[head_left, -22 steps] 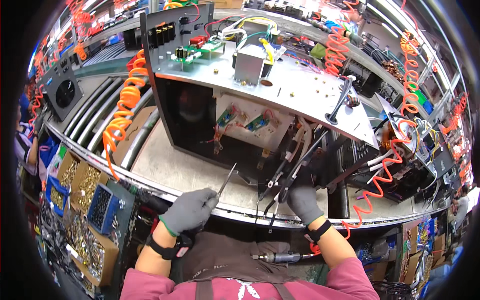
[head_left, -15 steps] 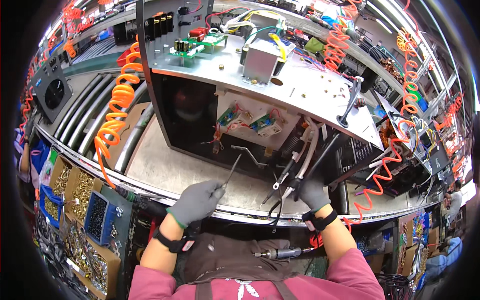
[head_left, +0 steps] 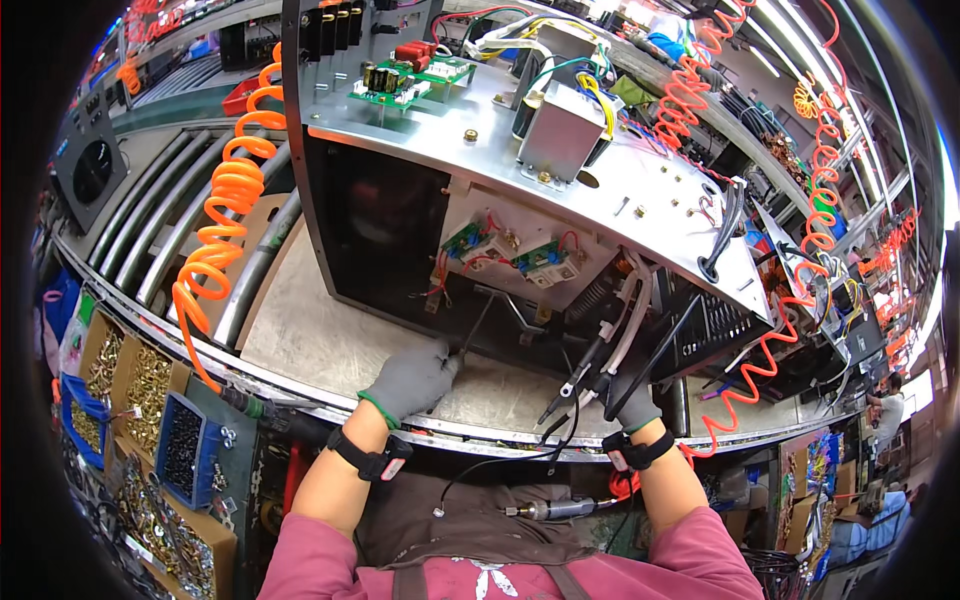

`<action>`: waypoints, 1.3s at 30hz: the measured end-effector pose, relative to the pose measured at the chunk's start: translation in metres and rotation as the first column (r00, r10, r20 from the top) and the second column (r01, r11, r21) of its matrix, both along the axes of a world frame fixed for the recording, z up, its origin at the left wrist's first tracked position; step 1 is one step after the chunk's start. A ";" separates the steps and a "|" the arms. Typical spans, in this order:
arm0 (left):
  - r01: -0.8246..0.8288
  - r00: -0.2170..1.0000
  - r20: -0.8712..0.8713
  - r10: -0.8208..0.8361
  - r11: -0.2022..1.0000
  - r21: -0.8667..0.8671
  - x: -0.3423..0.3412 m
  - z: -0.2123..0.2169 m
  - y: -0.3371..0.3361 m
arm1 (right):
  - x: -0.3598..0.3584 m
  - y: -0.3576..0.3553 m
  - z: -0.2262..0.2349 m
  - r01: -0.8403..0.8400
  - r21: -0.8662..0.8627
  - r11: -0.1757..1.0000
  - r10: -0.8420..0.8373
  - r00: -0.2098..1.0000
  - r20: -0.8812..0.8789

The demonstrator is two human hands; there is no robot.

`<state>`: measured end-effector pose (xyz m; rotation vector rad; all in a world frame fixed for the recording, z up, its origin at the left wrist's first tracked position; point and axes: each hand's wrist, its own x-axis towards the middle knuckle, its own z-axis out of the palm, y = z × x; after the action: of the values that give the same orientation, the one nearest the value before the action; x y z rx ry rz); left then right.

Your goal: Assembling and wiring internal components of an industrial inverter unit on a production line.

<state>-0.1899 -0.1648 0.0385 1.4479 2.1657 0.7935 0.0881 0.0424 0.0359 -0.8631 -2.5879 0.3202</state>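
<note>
My left hand (head_left: 412, 382), in a grey glove, is closed around a thin dark rod (head_left: 478, 325) whose far end points up at the open side of a metal machine chassis (head_left: 375, 225). My right hand (head_left: 634, 398), also gloved, is closed at the lower ends of a bundle of cables (head_left: 625, 318) hanging from the chassis; its fingers are partly hidden by them. Several cable ends carry ring terminals. A thin black wire (head_left: 510, 462) droops over the bench edge toward my apron. Small green circuit boards (head_left: 545, 262) sit on a plate inside the chassis.
On top of the chassis stand a transformer (head_left: 560, 135) and a green circuit board (head_left: 390, 92). An orange coiled hose (head_left: 235, 190) hangs at left beside the rollers (head_left: 150, 215). Fastener bins (head_left: 190, 445) line the lower left. A pneumatic driver (head_left: 560, 508) lies near my lap.
My left hand has moved slightly right and up with the rod, nearer the chassis. The black wire now hangs lower toward my apron. My right hand stays at the cables; the view has shifted slightly.
</note>
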 end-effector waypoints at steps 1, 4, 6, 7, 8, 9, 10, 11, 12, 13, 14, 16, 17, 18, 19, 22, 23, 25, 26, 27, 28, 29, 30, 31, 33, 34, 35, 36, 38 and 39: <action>-0.002 1.000 0.006 0.002 0.999 0.045 -0.001 0.000 0.001 | 0.001 0.000 0.000 -0.002 0.024 1.000 0.001 1.000 0.009; 0.013 0.999 0.041 -0.015 0.998 0.059 -0.004 0.000 0.005 | -0.001 -0.001 -0.004 0.023 -0.078 0.997 -0.033 0.992 -0.122; 0.043 0.999 0.021 -0.044 0.998 0.043 -0.009 0.000 0.009 | -0.003 -0.004 -0.008 0.035 -0.146 0.989 -0.067 0.974 -0.217; 0.066 0.998 -0.014 -0.066 0.997 0.042 -0.015 0.000 0.011 | -0.004 -0.006 -0.009 0.041 -0.150 0.988 -0.078 0.967 -0.244; 0.074 0.997 -0.026 -0.073 0.997 0.024 -0.020 0.001 0.014 | -0.004 -0.007 -0.010 0.028 -0.175 0.984 -0.079 0.954 -0.291; 0.130 0.989 -0.074 -0.128 0.991 0.033 -0.025 0.002 0.017 | -0.005 -0.008 -0.010 0.045 -0.103 0.994 -0.070 0.967 -0.246; 0.170 0.981 -0.099 -0.166 0.985 0.027 -0.031 0.003 0.021 | -0.005 -0.009 -0.009 0.040 -0.049 0.998 -0.050 0.974 -0.221; 0.194 0.976 -0.102 -0.193 0.981 0.008 -0.036 0.004 0.024 | -0.005 -0.010 -0.008 0.049 -0.033 0.998 -0.055 0.970 -0.239; 0.213 0.972 -0.100 -0.213 0.977 -0.011 -0.040 0.006 0.028 | -0.006 -0.011 -0.006 0.036 0.043 0.998 -0.026 0.978 -0.208; 0.220 0.972 -0.074 -0.222 0.975 -0.042 -0.044 0.008 0.030 | -0.008 -0.013 -0.004 0.040 0.082 0.996 -0.021 0.975 -0.222; 0.241 0.969 -0.038 -0.242 0.970 -0.044 -0.046 0.010 0.033 | -0.010 -0.014 -0.003 0.047 0.120 0.992 -0.018 0.972 -0.234; 0.329 0.942 0.070 -0.328 0.944 -0.005 -0.051 0.014 0.035 | -0.012 -0.017 0.001 0.047 0.128 0.991 -0.021 0.980 -0.199; 0.352 0.927 0.138 -0.348 0.936 0.000 -0.053 0.016 0.036 | -0.013 -0.018 0.002 0.060 0.100 0.993 -0.037 0.976 -0.216; 0.360 0.899 0.270 -0.344 0.933 -0.010 -0.054 0.018 0.036 | -0.014 -0.018 0.002 0.051 0.073 0.996 -0.034 0.974 -0.224; 0.347 0.864 0.407 -0.296 0.936 -0.058 -0.056 0.020 0.036 | -0.014 -0.018 0.002 0.051 0.014 0.999 -0.045 0.963 -0.266; 0.358 0.787 0.578 -0.215 0.922 -0.145 -0.064 0.028 0.036 | -0.013 -0.014 -0.001 0.049 -0.011 0.999 -0.050 0.965 -0.258; 0.387 0.768 0.594 -0.239 0.912 -0.134 -0.067 0.032 0.036 | -0.013 -0.012 -0.003 0.042 -0.018 0.999 -0.045 0.963 -0.264; 0.313 0.733 0.670 -0.121 0.934 -0.173 -0.066 0.037 0.033 | -0.014 -0.007 -0.010 0.073 0.091 0.993 -0.052 0.975 -0.214; 0.283 0.720 0.687 -0.095 0.945 -0.166 -0.062 0.040 0.033 | -0.015 -0.005 -0.014 0.097 0.096 0.991 -0.074 0.973 -0.218; 0.284 0.616 0.784 -0.079 0.950 -0.127 -0.055 0.041 0.033 | -0.015 -0.003 -0.018 0.121 0.100 0.988 -0.097 0.970 -0.222; 0.275 0.512 0.855 -0.082 0.959 -0.073 -0.041 0.040 0.031 | -0.017 -0.002 -0.023 0.157 0.066 0.985 -0.138 0.962 -0.235; 0.237 0.449 0.893 -0.044 0.969 -0.071 -0.026 0.037 0.030 | -0.016 -0.002 -0.027 0.145 -0.064 0.987 -0.158 0.937 -0.310; 0.201 0.420 0.907 0.015 0.973 -0.109 -0.005 0.032 0.030 | -0.016 -0.001 -0.031 0.124 -0.188 0.974 -0.190 0.903 -0.387; 0.115 0.322 0.947 -0.018 0.993 -0.021 0.020 0.027 0.034 | -0.013 -0.002 -0.034 -0.002 -0.404 0.915 -0.233 0.814 -0.532; 0.004 0.212 0.976 0.044 0.999 -0.046 0.040 0.026 0.042 | -0.010 0.000 -0.037 0.010 -0.337 0.941 -0.198 0.825 -0.529; -0.002 0.167 0.981 0.094 0.995 -0.095 0.043 0.027 0.044 | -0.009 0.000 -0.036 0.077 -0.261 0.962 -0.191 0.874 -0.446; -0.023 0.110 0.986 0.124 0.992 -0.122 0.046 0.028 0.045 | -0.008 0.000 -0.035 0.106 -0.205 0.973 -0.184 0.894 -0.408; -0.008 0.146 0.979 0.144 0.990 -0.144 0.046 0.030 0.046 | -0.008 -0.001 -0.031 0.095 -0.315 0.944 -0.239 0.856 -0.459; -0.015 0.201 0.968 0.150 0.989 -0.150 0.043 0.035 0.046 | -0.008 -0.009 -0.021 0.208 -0.178 0.962 -0.260 0.897 -0.357; -0.029 0.188 0.972 0.140 0.990 -0.137 0.043 0.036 0.046 | -0.003 -0.018 -0.012 0.278 0.087 0.957 -0.259 0.948 -0.187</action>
<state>-0.1473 -0.1189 0.0748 0.3789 1.1491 1.1913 0.0854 0.0247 0.0235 -1.0805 -2.2691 0.1608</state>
